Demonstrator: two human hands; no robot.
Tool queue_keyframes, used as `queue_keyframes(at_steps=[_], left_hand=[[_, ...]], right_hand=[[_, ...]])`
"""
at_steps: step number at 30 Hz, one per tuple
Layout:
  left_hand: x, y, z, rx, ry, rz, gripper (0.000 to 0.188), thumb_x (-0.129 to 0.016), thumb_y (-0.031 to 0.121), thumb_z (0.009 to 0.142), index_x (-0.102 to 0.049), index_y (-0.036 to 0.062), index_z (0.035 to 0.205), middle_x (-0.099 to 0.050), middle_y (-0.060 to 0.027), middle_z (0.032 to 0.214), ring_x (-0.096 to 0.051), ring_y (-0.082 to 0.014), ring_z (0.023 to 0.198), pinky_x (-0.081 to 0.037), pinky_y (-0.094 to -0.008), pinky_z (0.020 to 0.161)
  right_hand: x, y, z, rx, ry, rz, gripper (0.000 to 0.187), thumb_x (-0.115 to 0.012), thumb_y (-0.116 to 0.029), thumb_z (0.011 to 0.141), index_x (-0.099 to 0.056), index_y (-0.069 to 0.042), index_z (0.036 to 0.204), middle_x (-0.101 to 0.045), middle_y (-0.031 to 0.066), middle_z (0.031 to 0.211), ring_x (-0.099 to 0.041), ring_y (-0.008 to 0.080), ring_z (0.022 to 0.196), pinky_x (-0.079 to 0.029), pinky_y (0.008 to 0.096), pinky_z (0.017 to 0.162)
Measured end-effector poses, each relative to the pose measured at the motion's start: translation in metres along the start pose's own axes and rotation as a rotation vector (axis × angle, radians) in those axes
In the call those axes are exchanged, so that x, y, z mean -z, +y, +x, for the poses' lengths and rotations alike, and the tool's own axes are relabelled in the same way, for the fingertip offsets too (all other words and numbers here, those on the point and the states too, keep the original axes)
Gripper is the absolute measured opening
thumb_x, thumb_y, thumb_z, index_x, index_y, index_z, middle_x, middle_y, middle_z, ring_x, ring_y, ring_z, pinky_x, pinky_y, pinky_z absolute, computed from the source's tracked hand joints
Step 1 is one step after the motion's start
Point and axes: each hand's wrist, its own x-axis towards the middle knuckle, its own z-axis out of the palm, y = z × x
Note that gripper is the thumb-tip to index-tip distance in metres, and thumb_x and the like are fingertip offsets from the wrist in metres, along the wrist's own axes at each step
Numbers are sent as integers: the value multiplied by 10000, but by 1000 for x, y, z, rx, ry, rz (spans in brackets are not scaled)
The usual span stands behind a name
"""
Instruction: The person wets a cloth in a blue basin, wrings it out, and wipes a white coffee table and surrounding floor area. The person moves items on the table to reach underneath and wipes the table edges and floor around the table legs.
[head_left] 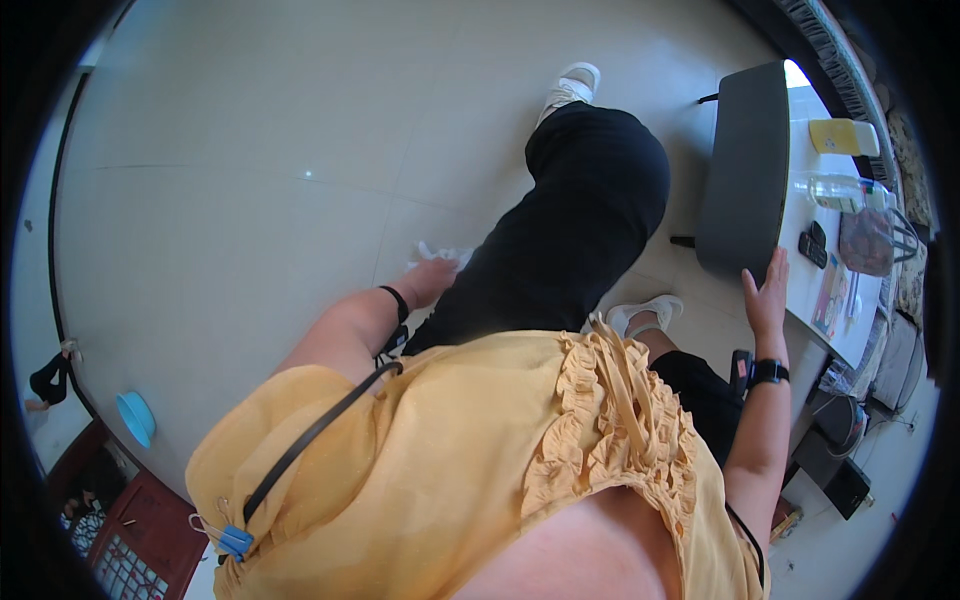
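head view | left hand (432, 278) at frame centre grips white cloth (441, 255) against the floor (250, 180) | right hand (768, 293) open, flat on desk (800, 290) edge, centre right | wiping well likely means firm downward pressure, desk hand steadying
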Motion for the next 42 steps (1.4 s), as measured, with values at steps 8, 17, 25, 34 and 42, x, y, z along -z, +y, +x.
queue_keyframes(at_steps=[8,17,25,34,42], left_hand=[[-6,59,104,-287,-83,-8,372,-555,214,983,-599,92,1331,-541,-205,1415,-562,-380,1225,-465,-451,1024],[285,-59,84,909,654,363,324,-520,243,996,-677,62,1215,-695,-214,1107,-662,-351,1095,-523,-497,909],[354,-45,104,452,1399,348,501,-484,-26,864,-591,14,1351,-657,-235,1202,-624,-386,1128,-487,-471,1003],[347,128,270,149,746,108,566,-499,2,854,-547,29,1418,-625,-231,1335,-573,-354,1289,-438,-395,1097],[434,268,314,-140,791,-700,516,-489,9,921,-468,-12,1436,-651,-147,1246,-676,-243,1078,-575,-375,912]], right_hand=[[13,-16,-17,-100,-110,-37,936,-719,-204,918,-127,-9,1616,-188,247,1664,-176,434,1539,-187,459,1263],[28,-43,3,-151,-167,-24,946,-708,-84,893,-107,-9,1620,-161,252,1669,-154,417,1551,-183,445,1261],[18,-38,3,-176,-73,-5,914,-708,-70,876,-169,-14,1611,-214,235,1663,-175,405,1550,-161,458,1271],[15,-45,-3,-267,-9,27,872,-714,-81,874,-231,-13,1597,-261,221,1651,-224,404,1535,-190,467,1263],[58,-68,31,-281,103,89,746,-788,-166,808,-467,-11,1463,-502,225,1455,-449,414,1365,-366,484,1149]])
